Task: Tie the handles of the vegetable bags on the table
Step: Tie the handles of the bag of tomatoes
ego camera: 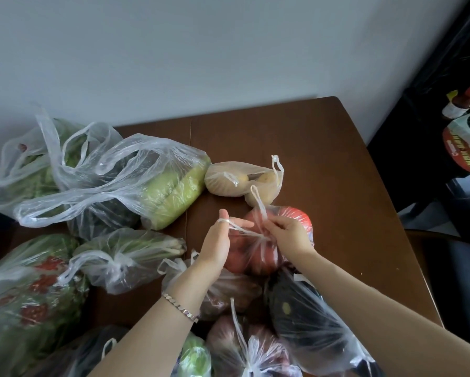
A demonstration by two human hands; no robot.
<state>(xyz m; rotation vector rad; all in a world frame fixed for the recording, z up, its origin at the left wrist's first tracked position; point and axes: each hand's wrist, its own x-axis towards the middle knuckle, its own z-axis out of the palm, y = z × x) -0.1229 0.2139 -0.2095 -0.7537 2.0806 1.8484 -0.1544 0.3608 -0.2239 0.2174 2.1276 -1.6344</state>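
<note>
- Head view: my left hand point(214, 242) holds the tomato bag point(255, 258) by a handle looped round one finger; my right hand point(289, 235) pinches the other handle.
- The bag sits mid-table point(337, 164), just beside the potato bag point(236, 182).
- The red package point(462, 153) at the right edge carries print, probably a label, too blurred to read.

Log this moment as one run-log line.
step: tying handles | bag: tomato bag | left hand: handle looped round finger | right hand: pinches other handle | knot: unfinished
</note>
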